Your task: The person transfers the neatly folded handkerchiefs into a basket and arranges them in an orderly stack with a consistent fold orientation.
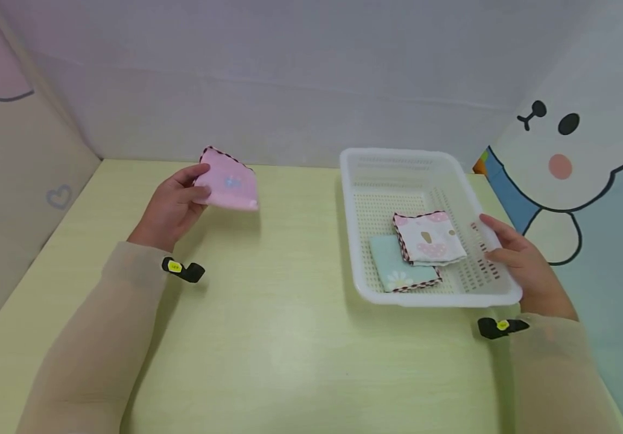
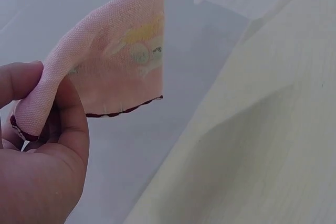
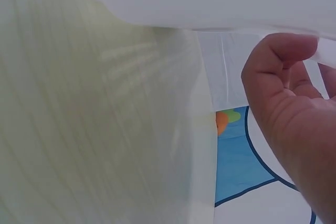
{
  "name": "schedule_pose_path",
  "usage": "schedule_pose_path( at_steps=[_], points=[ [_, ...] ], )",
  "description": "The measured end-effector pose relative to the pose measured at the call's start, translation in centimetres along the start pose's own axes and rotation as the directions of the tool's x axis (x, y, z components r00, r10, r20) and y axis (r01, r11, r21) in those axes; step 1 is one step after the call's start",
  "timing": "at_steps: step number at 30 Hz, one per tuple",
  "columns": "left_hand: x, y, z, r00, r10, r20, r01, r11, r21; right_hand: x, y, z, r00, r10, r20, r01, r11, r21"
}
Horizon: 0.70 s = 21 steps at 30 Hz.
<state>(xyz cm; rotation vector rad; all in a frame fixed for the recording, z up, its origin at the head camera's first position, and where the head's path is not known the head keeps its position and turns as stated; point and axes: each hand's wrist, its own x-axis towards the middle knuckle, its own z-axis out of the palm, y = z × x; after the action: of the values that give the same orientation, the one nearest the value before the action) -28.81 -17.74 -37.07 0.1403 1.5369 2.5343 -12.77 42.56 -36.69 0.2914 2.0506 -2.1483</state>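
In the head view my left hand (image 1: 169,208) pinches a folded pink cloth (image 1: 231,184) by its left edge, above the table's far left part. Its dark checked border and a small blue motif show. The left wrist view has the cloth (image 2: 113,51) bending between thumb and fingers, a yellow and green print on its inner face. My right hand (image 1: 531,271) grips the right rim of a white plastic basket (image 1: 348,223). Inside the basket, a folded white cloth with pink patches (image 1: 433,241) overlaps a folded light-blue cloth (image 1: 395,268) with a daisy.
The pale wooden table (image 1: 278,343) runs to a light fabric wall (image 1: 268,78) at the back. To the right hangs a panel with a cartoon bear (image 1: 588,144). A small black wrist strap (image 1: 183,269) is on the left sleeve, another (image 1: 501,327) on the right.
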Motion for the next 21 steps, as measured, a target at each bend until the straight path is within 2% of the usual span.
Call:
schedule_pose_path(
  at_steps=[5, 11, 16, 21],
  points=[
    [-0.6, 0.2, 0.9, 0.998, 0.035, 0.047, -0.034, 0.999, -0.036, -0.1, -0.2, 0.3, 0.999, 0.036, -0.035, -0.035, 0.999, 0.015],
    [-1.4, 0.5, 1.8, 0.991, 0.072, 0.11, -0.063, 0.995, -0.076, 0.0, 0.0, -0.1, 1.0, -0.011, 0.002, 0.011, 1.0, 0.015],
    [-2.1, 0.7, 2.6, 0.983, 0.093, 0.155, -0.075, 0.99, -0.12, -0.1, 0.0, 0.3, 0.999, 0.04, -0.032, -0.04, 0.999, 0.013],
    [-2.9, 0.9, 3.4, 0.976, 0.117, 0.182, -0.091, 0.985, -0.147, -0.1, 0.1, 0.1, 1.0, -0.003, -0.007, 0.003, 1.0, -0.027]
  ],
)
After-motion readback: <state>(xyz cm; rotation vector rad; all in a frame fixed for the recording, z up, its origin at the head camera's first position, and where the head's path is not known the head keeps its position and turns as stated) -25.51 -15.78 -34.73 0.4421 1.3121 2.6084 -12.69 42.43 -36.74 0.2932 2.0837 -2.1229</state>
